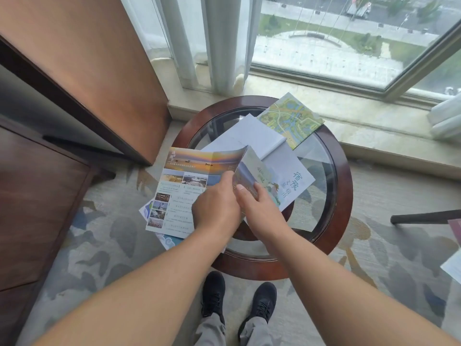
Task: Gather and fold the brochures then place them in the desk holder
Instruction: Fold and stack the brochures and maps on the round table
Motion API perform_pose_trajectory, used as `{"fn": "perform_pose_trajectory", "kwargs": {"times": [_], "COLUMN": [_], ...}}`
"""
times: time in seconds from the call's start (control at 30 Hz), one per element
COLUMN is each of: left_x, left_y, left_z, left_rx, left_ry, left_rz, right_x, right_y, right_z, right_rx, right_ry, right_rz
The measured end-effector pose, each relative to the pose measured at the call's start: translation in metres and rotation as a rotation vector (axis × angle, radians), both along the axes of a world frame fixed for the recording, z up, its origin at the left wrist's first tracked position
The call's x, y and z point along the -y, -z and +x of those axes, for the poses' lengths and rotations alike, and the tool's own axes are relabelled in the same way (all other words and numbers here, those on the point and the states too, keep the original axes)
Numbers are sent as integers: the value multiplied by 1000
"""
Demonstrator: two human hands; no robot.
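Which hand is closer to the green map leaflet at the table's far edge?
Right. The right hand pinches the photo brochure, nearer the camera than the map leaflet; the left hand holds the same brochure farther left.

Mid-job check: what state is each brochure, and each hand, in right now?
Colourful photo brochure: held, right panel half folded over.
White brochure with green calligraphy: lying open on the round glass table.
Green map leaflet: flat, overhanging the table's far rim.
Left hand: grips the photo brochure.
Right hand: pinches its right panel.
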State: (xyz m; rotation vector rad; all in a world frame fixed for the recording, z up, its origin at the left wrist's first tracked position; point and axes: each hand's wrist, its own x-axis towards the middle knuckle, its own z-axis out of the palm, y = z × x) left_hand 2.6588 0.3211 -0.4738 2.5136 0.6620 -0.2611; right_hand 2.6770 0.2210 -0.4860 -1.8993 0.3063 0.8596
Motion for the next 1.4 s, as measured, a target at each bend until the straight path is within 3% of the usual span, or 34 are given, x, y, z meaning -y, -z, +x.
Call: {"fn": "perform_pose_trajectory", "kwargs": {"times": [0.17,0.27,0.43,0.53,0.73,0.83,1.03,1.2,1.3,1.4], "left_x": [-14,-29,-70,-84,-89,-87,-91,-90,-74,-39], "left_y": [-28,-28,4,23,54,62,59,39,23,9], "left_z": [0,0,-11,-20,-27,-29,-27,-26,-16,-5], "left_rx": [227,249,88,-44,-393,-452,-403,-79,93,144], "left_ry": [-210,-313,-350,-263,-101,-113,-129,-100,-13,124], "left_rz": [-195,-210,-24,66,-19,-56,-98,-29,-12,-32], "right_x": [-1,-6,-27,-41,-64,-71,-86,-78,-52,-2], "right_y": [-11,-10,6,14,25,31,37,23,11,4], "right_z": [8,4,-9,-17,-20,-18,-16,-11,-7,-1], "right_rx": [6,-53,-95,-76,-99,-168,-104,49,85,114], "right_ry": [130,103,-50,-88,-117,-63,-20,-95,-8,97], "right_rz": [13,34,24,28,-66,-88,-98,-92,-50,-104]}}
